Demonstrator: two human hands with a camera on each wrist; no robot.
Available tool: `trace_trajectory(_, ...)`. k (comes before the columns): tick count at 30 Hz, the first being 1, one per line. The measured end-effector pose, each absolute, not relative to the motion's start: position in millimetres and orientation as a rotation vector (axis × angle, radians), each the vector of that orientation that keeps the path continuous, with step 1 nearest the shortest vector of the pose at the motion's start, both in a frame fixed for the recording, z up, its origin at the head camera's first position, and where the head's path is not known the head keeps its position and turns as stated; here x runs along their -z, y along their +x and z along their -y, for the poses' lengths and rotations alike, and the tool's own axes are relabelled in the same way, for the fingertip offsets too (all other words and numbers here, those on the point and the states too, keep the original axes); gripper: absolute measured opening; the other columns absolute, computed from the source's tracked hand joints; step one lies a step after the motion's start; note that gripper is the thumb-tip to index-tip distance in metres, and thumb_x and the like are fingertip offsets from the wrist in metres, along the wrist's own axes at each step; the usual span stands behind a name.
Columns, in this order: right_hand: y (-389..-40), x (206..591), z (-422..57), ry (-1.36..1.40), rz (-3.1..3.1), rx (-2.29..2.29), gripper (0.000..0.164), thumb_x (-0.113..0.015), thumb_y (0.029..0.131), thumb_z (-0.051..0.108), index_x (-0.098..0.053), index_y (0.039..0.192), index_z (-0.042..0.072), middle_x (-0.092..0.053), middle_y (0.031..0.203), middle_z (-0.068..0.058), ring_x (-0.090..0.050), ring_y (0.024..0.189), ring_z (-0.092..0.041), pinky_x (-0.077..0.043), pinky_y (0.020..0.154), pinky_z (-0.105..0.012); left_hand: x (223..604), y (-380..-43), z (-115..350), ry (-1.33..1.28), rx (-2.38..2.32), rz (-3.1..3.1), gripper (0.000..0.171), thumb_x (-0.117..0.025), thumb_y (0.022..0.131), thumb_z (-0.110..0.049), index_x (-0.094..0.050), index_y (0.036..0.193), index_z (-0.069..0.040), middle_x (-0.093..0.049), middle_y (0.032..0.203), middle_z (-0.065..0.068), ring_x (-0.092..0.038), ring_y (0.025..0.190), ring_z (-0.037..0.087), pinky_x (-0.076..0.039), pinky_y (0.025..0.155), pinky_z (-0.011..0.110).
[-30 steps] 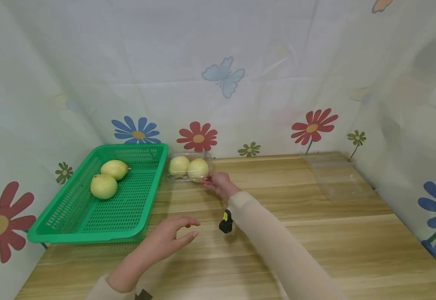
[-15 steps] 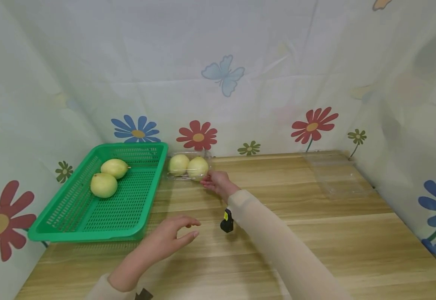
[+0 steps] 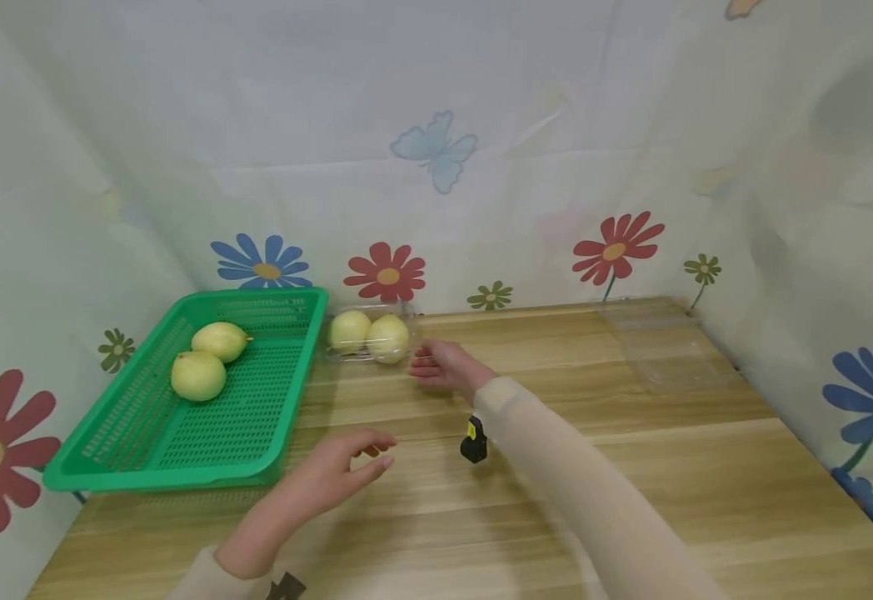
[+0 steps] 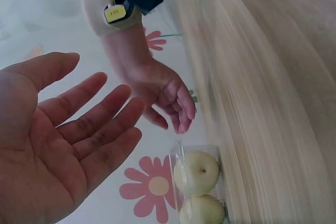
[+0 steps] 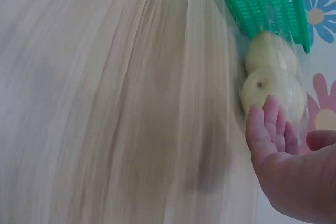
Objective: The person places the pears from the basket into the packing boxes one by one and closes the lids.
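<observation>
Two pale yellow-green pears (image 3: 387, 338) sit side by side in a clear plastic box (image 3: 361, 357) against the back wall, just right of the green basket (image 3: 297, 400). My right hand (image 3: 447, 367) is beside the box's right end, fingers loosely bent and holding nothing. In the right wrist view its fingertips overlap the nearer pear (image 5: 273, 93). My left hand (image 3: 331, 471) hovers over the table in front of the basket, palm facing inward, fingers relaxed and nothing in them; the left wrist view shows the fingers (image 4: 100, 124) spread apart.
Two more pears (image 3: 199, 376) lie in the basket's left side. A clear plastic piece (image 3: 669, 350), like another box, lies at the back right of the wooden table (image 3: 631, 467). A flower-printed curtain (image 3: 556, 192) encloses the back and sides.
My right hand has come away from the box's corner, moving slightly right. The box with its pears stays by the basket. My left hand barely moves; the head view has shifted a little.
</observation>
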State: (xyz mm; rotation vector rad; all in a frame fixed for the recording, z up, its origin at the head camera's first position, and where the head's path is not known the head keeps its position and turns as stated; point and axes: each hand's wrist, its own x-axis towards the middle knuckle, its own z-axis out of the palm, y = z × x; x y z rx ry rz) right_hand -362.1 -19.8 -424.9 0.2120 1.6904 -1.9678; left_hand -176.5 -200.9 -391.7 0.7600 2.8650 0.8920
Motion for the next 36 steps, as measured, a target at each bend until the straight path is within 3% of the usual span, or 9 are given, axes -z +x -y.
trace_trajectory(5,-359,415,2,0.217,-1.742,1.931,0.041,-0.037,0.111,0.022,-0.053,0.135,-0.008,-0.066,0.115,-0.016,-0.064,0.086,-0.015,-0.047,0.117,-0.047,391,-181,201,0.72,-0.9,-2.887,0.026,-0.063,0.102,-0.024,-0.072,0.121,-0.008,-0.076,0.12,0.009,-0.072,0.102,0.023,-0.058,0.088,0.041)
trace_trajectory(8,-358,408,-8,0.183,-1.772,1.907,0.032,-0.038,0.111,0.023,-0.058,0.117,-0.001,-0.064,0.096,-0.006,-0.063,0.079,-0.012,-0.051,0.11,-0.045,390,-182,202,0.686,-0.897,-2.888,0.026,-0.063,0.102,-0.023,-0.072,0.121,-0.009,-0.076,0.12,0.009,-0.072,0.102,0.023,-0.058,0.089,0.044)
trace_trajectory(11,-358,401,-17,0.133,-1.775,1.887,0.028,-0.037,0.111,0.023,-0.058,0.108,0.004,-0.062,0.09,-0.002,-0.063,0.08,-0.011,-0.056,0.098,-0.039,390,-181,204,0.671,-0.889,-2.899,0.025,-0.064,0.102,-0.021,-0.072,0.121,-0.008,-0.077,0.116,0.009,-0.072,0.101,0.022,-0.058,0.089,0.044)
trace_trajectory(15,-356,392,-34,0.051,-1.76,1.876,0.027,-0.036,0.111,0.024,-0.056,0.103,0.007,-0.062,0.086,0.002,-0.063,0.079,-0.009,-0.057,0.079,-0.027,388,-182,205,0.653,-0.893,-2.913,0.026,-0.064,0.101,-0.022,-0.072,0.121,-0.008,-0.078,0.11,0.004,-0.072,0.1,0.021,-0.059,0.087,0.045)
trace_trajectory(18,-350,387,-52,-0.032,-1.743,1.875,0.028,-0.034,0.112,0.024,-0.055,0.099,0.01,-0.063,0.082,0.005,-0.064,0.076,-0.007,-0.057,0.072,-0.024,387,-181,205,0.655,-0.909,-2.925,0.026,-0.065,0.101,-0.023,-0.072,0.121,-0.008,-0.078,0.106,0.001,-0.072,0.1,0.021,-0.059,0.086,0.045)
trace_trajectory(26,-328,380,-112,-0.17,-1.664,1.947,0.034,-0.031,0.113,0.022,-0.058,0.094,0.014,-0.066,0.081,0.007,-0.067,0.074,-0.005,-0.06,0.072,-0.021,386,-179,205,0.619,-0.998,-2.979,0.026,-0.065,0.1,-0.017,-0.071,0.123,-0.007,-0.078,0.102,0.001,-0.072,0.098,0.02,-0.058,0.085,0.038)
trace_trajectory(36,-287,386,-169,-0.145,-1.6,2.121,0.029,-0.037,0.112,0.024,-0.064,0.105,0.018,-0.067,0.093,0.005,-0.068,0.086,-0.006,-0.06,0.084,-0.021,384,-178,207,0.553,-1.131,-3.011,0.026,-0.066,0.099,-0.013,-0.07,0.124,-0.006,-0.077,0.111,0.01,-0.072,0.105,0.027,-0.06,0.09,0.05)
